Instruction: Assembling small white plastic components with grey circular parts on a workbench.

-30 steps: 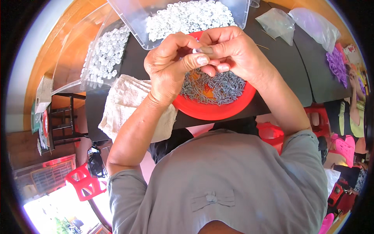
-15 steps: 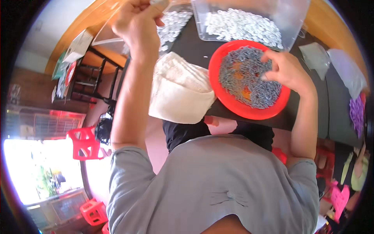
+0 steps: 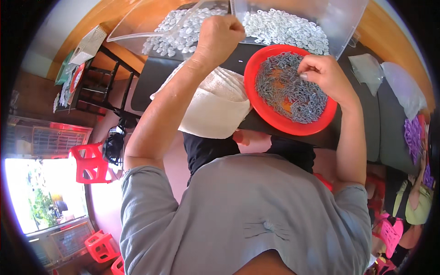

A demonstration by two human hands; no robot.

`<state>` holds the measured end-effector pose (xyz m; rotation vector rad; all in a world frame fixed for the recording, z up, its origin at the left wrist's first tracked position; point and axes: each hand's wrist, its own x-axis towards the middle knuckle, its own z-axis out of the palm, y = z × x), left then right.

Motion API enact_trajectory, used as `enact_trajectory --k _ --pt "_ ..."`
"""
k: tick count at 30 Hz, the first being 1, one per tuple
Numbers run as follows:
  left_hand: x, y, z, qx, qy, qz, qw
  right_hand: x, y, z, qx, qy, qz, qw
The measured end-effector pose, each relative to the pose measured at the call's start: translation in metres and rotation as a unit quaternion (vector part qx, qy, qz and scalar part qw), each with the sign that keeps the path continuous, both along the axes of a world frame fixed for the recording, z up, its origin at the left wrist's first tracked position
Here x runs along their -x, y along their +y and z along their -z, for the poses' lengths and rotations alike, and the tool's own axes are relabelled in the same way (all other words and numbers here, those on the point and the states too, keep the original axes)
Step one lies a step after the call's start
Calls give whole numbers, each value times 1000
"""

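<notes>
My left hand (image 3: 219, 40) is over the near left edge of a clear bin (image 3: 341, 34) of small white plastic pieces (image 3: 288, 30). Its fingers are bent inward and closed; whatever they hold is hidden. My right hand (image 3: 326, 75) pinches thumb against fingers over a round red tray (image 3: 261, 112), and anything in the pinch is too small to make out. Many small grey screws (image 3: 302, 105) are spread in that tray. Beneath my left forearm lies a folded cream cloth bundle (image 3: 213, 114) at the table's near edge.
Another clear bin (image 3: 126, 36) at the far left holds rounded white pieces (image 3: 178, 34). One small white piece (image 3: 240, 61) lies on the dark table (image 3: 153, 75). Clear plastic bags (image 3: 403, 87) and a purple mesh bundle (image 3: 413, 137) are at the right. Red stools (image 3: 90, 162) stand at left.
My left hand has moved right and nearer, from the left bin to the right bin's edge. My right hand's fingers have drawn together over the screws. The view has shifted slightly.
</notes>
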<state>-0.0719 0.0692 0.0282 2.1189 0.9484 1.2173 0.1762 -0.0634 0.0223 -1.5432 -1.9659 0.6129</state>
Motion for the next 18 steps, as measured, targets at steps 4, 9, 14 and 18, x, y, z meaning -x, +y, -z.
enact_trajectory --k 4,9,14,18 --pt "-13 21 27 -13 156 29 987 4 3 2 -28 -25 -3 999" --pt "-52 35 34 -54 243 30 968 3 6 5 14 9 22 1000" --pt "-61 51 44 -143 316 64 936 0 7 6 -16 61 25 998" --pt "-66 55 49 -173 311 93 930 -5 6 7 -31 90 25 995"
